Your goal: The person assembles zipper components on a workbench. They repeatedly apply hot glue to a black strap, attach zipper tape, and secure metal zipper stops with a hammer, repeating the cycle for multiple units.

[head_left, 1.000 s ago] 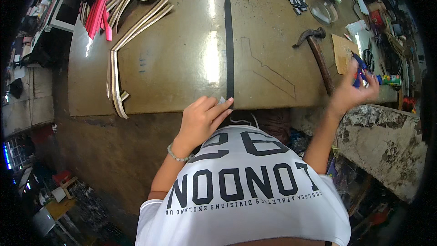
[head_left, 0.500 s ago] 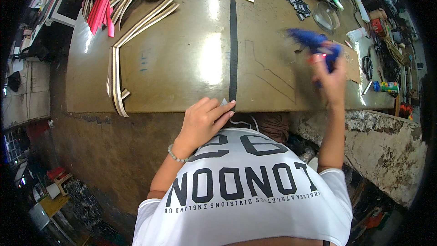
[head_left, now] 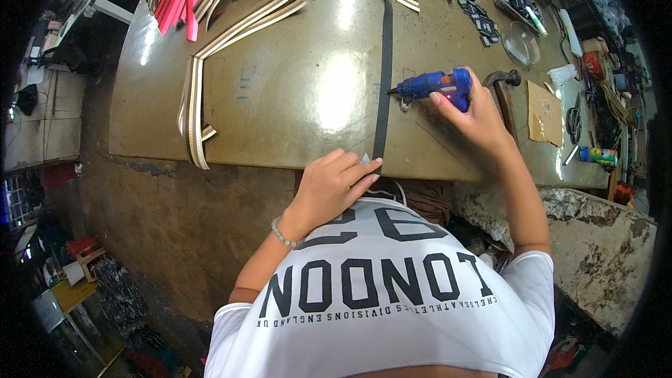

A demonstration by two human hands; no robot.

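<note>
A long black webbing strap runs across the table from the far side to the near edge. My left hand pinches its near end between forefinger and thumb, at the table's edge. A small white tip sticks up beside that forefinger; what it belongs to is hidden. In my right hand is a blue hot glue gun, fingers wrapped round its handle. Its dark nozzle points left and reaches the strap's right edge; whether it touches is too small to tell.
Striped webbing straps and pink straps lie at the left and far left. Right of the glue gun stands a metal clamp, near a cardboard piece. Black buckles and a round clear dish sit at the far right.
My right hand has brought the glue gun left and nearer, from over the table's right side to the black strap. My left hand stays at the strap's near end.
</note>
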